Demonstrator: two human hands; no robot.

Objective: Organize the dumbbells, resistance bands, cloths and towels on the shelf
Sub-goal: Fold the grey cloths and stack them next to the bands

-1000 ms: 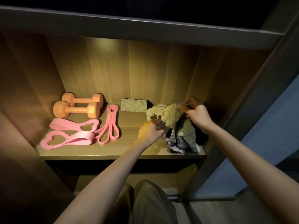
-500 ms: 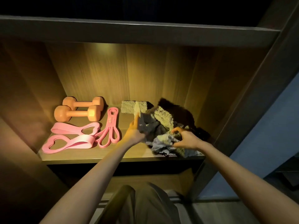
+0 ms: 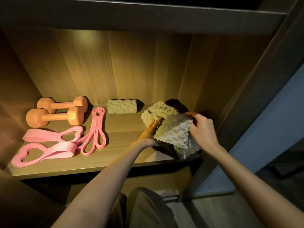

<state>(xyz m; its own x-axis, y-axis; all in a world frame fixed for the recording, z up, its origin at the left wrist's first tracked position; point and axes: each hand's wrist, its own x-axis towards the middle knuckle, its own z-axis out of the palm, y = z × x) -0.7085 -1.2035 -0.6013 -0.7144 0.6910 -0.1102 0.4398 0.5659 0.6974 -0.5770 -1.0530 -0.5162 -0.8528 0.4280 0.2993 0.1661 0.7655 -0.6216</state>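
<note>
Two orange dumbbells point(image 3: 54, 116) lie side by side at the back left of the wooden shelf point(image 3: 115, 163). In front of them lie wide pink resistance bands point(image 3: 49, 145) and a thinner coiled pink band point(image 3: 95, 134). A folded beige towel point(image 3: 122, 106) stands against the back panel. At the right, my right hand point(image 3: 201, 130) grips the edge of a fuzzy beige cloth point(image 3: 174, 134) that drapes over a dark heap. My left hand point(image 3: 151, 132) lies against the cloth's left side with straight fingers tucked under a fold.
The shelf's right side wall point(image 3: 213, 79) stands close behind the cloth heap. An upper shelf board point(image 3: 148, 15) overhangs the compartment. A lower compartment and my trouser leg point(image 3: 144, 209) show below. A blue-grey panel point(image 3: 263, 129) lies to the right.
Both hands have shifted on the cloth heap: the right hand rose and now grips the pale cloth's edge, spreading it over the darker cloth. The left hand moved right under the fold.
</note>
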